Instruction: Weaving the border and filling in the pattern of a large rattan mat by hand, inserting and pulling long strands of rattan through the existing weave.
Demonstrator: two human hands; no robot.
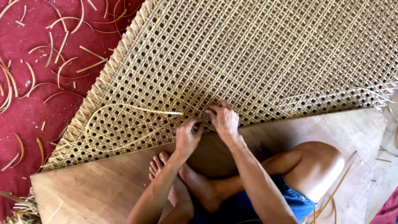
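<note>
A large woven cane mat with an open lattice pattern lies across a wooden board. My left hand pinches a long cane strip where it enters the weave; the strip loops out to the left over the mat. My right hand presses its fingertips on the mat's near edge, right beside the left hand. Both hands touch the weave at the same spot.
Cut cane scraps litter the red floor covering at the left. My crossed bare legs and feet rest on the board below the hands. Loose cane strips lie by my right knee.
</note>
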